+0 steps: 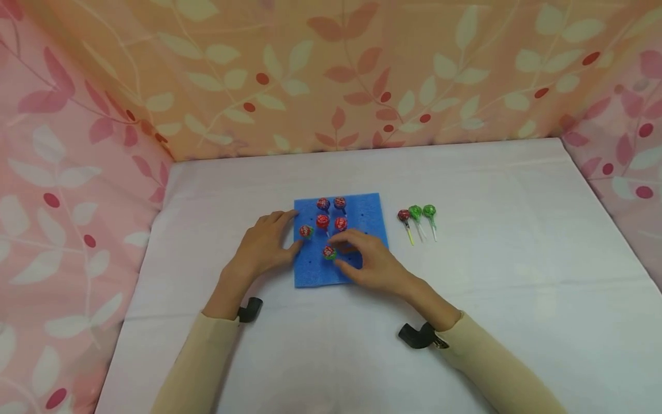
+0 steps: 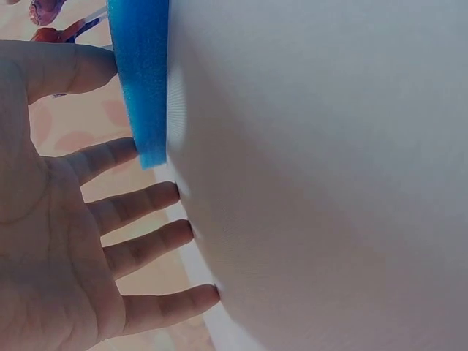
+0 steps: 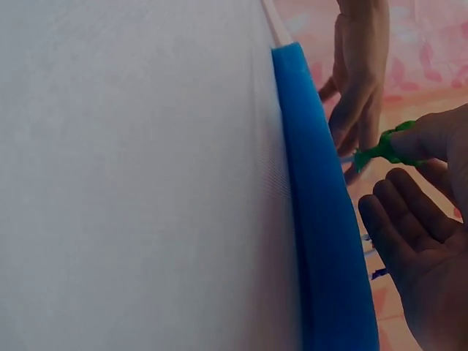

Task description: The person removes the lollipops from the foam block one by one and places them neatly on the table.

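A blue foam board (image 1: 369,210) with small holes lies on the table, several wrapped lollipops standing in it. My right hand (image 1: 380,264) is over the board, thumb and fingers around a red-and-green lollipop (image 1: 329,253). In the right wrist view the thumb covers part of its green wrapper (image 3: 398,145), and the stick points toward the foam. My left hand (image 1: 264,244) steadies the board's left edge with thumb and fingertips, fingers spread and nearly straight; the left wrist view shows the thumb (image 2: 80,69) against the blue edge. Another red-and-green lollipop (image 1: 306,231) stands near the left hand.
To the right of the board lie a dark red lollipop (image 1: 404,215) and two green lollipops (image 1: 430,211). A white cloth (image 1: 491,299) covers the table. Floral curtains (image 1: 362,75) hang at the back and both sides.
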Available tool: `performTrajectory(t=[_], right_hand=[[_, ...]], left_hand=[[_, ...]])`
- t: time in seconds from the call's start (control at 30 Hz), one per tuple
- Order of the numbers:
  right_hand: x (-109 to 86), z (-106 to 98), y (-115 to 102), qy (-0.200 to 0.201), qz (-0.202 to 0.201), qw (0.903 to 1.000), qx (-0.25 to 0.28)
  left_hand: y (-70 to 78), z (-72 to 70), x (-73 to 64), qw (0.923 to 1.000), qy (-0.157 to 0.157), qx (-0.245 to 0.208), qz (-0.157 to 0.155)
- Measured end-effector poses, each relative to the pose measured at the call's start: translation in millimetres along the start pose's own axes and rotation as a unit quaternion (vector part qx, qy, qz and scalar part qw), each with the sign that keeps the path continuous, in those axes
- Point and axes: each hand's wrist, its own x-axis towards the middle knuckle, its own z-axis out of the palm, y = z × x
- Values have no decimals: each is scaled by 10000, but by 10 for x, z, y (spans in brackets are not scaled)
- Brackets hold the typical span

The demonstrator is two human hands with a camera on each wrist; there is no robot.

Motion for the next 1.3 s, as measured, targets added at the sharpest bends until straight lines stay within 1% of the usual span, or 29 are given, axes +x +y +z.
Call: performTrajectory(t=[0.1,0.4,0.57,0.9,1.1,1.3], right_hand=[[13,38,-9,-43,-16,10000,4],[56,99,22,107,7,9999,-11],[71,130,41,106,42,9999,39],[88,151,46,110,60,9999,56],[68,155,32,284,80,9993,235],[45,117,-7,493,235,9959,714]], left_hand=[[1,2,-2,10000,20,16,13],[3,-2,7,10000,23,-25,7],[8,-9,10,10000,13,-64,-28],[6,-5,7,10000,10,-79,-52],[6,2,7,9999,17,-118,-34],[3,-5,4,9999,7,-113,-51]])
